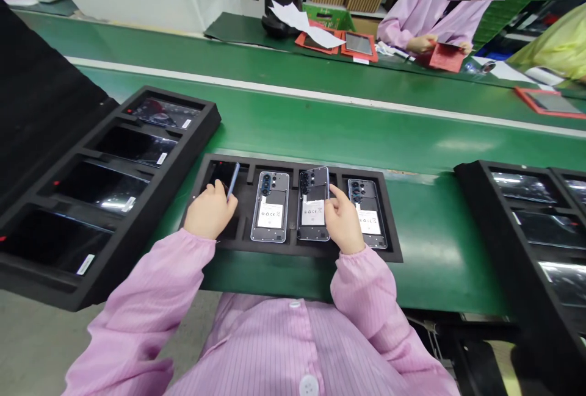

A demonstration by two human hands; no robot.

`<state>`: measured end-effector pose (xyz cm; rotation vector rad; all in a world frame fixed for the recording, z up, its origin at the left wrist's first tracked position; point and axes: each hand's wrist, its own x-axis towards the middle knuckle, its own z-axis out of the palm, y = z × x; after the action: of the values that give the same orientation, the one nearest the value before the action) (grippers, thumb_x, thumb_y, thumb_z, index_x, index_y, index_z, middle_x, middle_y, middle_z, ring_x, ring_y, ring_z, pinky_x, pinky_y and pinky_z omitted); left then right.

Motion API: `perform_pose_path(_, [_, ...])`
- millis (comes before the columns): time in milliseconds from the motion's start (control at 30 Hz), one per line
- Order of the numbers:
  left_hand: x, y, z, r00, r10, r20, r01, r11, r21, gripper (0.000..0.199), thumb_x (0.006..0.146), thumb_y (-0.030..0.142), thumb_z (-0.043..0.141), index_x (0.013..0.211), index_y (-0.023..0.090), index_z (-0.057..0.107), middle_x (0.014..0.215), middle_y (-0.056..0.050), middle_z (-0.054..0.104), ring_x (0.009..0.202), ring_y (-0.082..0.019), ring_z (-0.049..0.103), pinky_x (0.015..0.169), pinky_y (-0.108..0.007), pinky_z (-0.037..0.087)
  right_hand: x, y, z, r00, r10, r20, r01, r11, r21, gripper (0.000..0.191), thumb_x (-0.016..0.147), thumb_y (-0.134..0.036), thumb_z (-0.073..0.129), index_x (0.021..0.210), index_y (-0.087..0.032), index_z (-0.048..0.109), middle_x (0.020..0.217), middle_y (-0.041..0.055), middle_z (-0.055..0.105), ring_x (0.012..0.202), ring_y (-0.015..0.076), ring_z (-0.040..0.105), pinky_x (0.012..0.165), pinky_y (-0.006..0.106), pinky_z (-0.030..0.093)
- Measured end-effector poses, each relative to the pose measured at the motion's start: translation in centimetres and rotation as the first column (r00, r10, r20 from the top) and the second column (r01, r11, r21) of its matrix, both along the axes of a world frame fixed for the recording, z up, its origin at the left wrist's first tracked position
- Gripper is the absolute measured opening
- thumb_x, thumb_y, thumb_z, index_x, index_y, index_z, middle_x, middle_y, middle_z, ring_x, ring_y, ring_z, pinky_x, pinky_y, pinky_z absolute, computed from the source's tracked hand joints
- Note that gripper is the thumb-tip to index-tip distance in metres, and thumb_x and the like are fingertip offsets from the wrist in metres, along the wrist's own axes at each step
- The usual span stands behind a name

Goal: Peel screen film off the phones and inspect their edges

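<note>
A black foam tray [394, 237] lies before me on the green bench with several phones in its slots. My left hand [208, 212] grips a dark phone [225, 173] at the leftmost slot; the phone is tilted, its blue edge raised, and partly hidden by my fingers. At the third slot, my right hand [344, 220] pinches the right edge of a phone frame [312, 194] without a back cover, tilted up on that side. Similar coverless phones with white labels lie in the second slot [271, 207] and, partly behind my right hand, the fourth slot [372, 204].
On the left stands a larger black foam tray [132, 249] of dark-screened phones; another foam tray [485, 225] is at the right. Across the green conveyor [320, 116], a person in a pink sleeve [403, 21] holds a red piece [446, 57]. Red-framed items [359, 45] and papers lie there.
</note>
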<state>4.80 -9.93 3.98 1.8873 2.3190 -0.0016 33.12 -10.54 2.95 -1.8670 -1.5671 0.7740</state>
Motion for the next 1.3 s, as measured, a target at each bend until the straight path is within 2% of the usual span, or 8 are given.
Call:
perform_pose_path(133, [-4.2, 0.3, 1.6, 0.959, 0.071, 0.274, -0.081, 0.996, 0.027, 0.049, 0.095, 0.033, 0.035, 0.129, 0.017, 0.066, 0.098, -0.012, 0.077, 0.093, -0.033, 0.074, 0.083, -0.040, 0.057, 0.0, -0.5, -2.0, 0.995, -0.006, -0.095, 0.013, 0.998, 0.069, 0.064, 0.093, -0.037, 0.045, 0.148, -0.005, 0.051, 0.114, 0.0189, 0.073, 0.100, 0.0255, 0.072, 0.092, 0.043, 0.057])
perform_pose_path(233, [-5.9, 0.4, 1.1, 0.628, 0.128, 0.767, -0.154, 0.987, -0.038, 0.046, 0.087, 0.038, 0.048, 0.123, 0.019, 0.071, 0.104, -0.008, 0.079, 0.094, -0.028, 0.074, 0.082, -0.035, 0.059, 1.9, -0.7, -2.2, 0.993, -0.024, -0.112, 0.044, 0.983, 0.179, 0.071, 0.088, -0.041, 0.056, 0.151, -0.008, 0.049, 0.134, 0.0224, 0.067, 0.121, 0.0296, 0.068, 0.110, 0.051, 0.051])
perform_pose_path(333, [-5.5, 0.4, -0.5, 0.414, 0.165, 0.895, -0.158, 0.982, -0.109, 0.050, 0.081, 0.042, 0.055, 0.120, 0.015, 0.073, 0.104, -0.011, 0.080, 0.093, -0.028, 0.076, 0.086, -0.040, 0.062, 5.2, -0.7, -1.5, 0.992, -0.116, -0.053, 0.126, 0.949, 0.288, 0.072, 0.085, -0.044, 0.061, 0.149, -0.013, 0.051, 0.124, 0.0177, 0.073, 0.114, 0.0295, 0.071, 0.111, 0.054, 0.049])
perform_pose_path(467, [-4.8, -0.2, -1.7, 0.435, 0.161, 0.886, -0.216, 0.974, -0.071, 0.057, 0.083, 0.036, 0.056, 0.134, 0.013, 0.066, 0.130, -0.015, 0.073, 0.125, -0.031, 0.067, 0.112, -0.045, 0.053, 9.9, -0.6, 0.0, 0.943, -0.332, 0.031, 0.312, 0.910, 0.274, 0.070, 0.078, -0.044, 0.062, 0.140, -0.011, 0.063, 0.121, 0.0198, 0.074, 0.110, 0.0321, 0.072, 0.108, 0.051, 0.051])
perform_pose_path(600, [-5.2, -0.8, -2.2, 0.463, 0.176, 0.869, -0.275, 0.960, -0.048, 0.066, 0.085, 0.031, 0.060, 0.148, 0.011, 0.055, 0.140, -0.017, 0.066, 0.131, -0.030, 0.064, 0.118, -0.045, 0.048, 13.0, -0.2, 1.1, 0.861, -0.456, 0.225, 0.460, 0.887, 0.037, 0.077, 0.080, -0.042, 0.059, 0.152, -0.016, 0.053, 0.136, 0.0130, 0.069, 0.120, 0.0286, 0.069, 0.106, 0.041, 0.052])
perform_pose_path(867, [-4.7, 0.6, -4.3, 0.579, 0.137, 0.804, -0.364, 0.925, 0.104, 0.063, 0.094, 0.026, 0.044, 0.155, 0.010, 0.045, 0.144, -0.018, 0.060, 0.129, -0.029, 0.064, 0.114, -0.045, 0.051, 14.4, 2.3, 1.6, 0.861, -0.296, 0.413, 0.413, 0.881, -0.230, 0.084, 0.088, -0.051, 0.053, 0.160, -0.010, 0.042, 0.143, 0.0113, 0.065, 0.123, 0.0358, 0.066, 0.112, 0.047, 0.049])
perform_pose_path(1067, [-5.0, 0.1, -2.3, 0.737, 0.086, 0.671, -0.243, 0.959, 0.144, 0.050, 0.093, 0.027, 0.051, 0.139, 0.012, 0.065, 0.153, -0.015, 0.055, 0.146, -0.032, 0.049, 0.131, -0.044, 0.031, 16.1, 5.4, 2.1, 0.866, -0.137, 0.481, 0.337, 0.870, -0.360, 0.071, 0.094, -0.052, 0.055, 0.150, -0.009, 0.056, 0.140, 0.0155, 0.067, 0.133, 0.0398, 0.060, 0.118, 0.046, 0.042])
perform_pose_path(1300, [-7.3, 3.6, -1.9, 0.716, 0.310, 0.626, -0.362, 0.931, -0.046, 0.045, 0.098, 0.033, 0.060, 0.134, 0.007, 0.065, 0.151, -0.024, 0.055, 0.147, -0.041, 0.047, 0.127, -0.061, 0.027, 15.4, 8.1, 0.4, 0.876, -0.108, 0.470, 0.293, 0.893, -0.341, 0.059, 0.097, -0.056, 0.051, 0.137, -0.014, 0.063, 0.136, 0.0210, 0.066, 0.130, 0.0430, 0.061, 0.110, 0.049, 0.045])
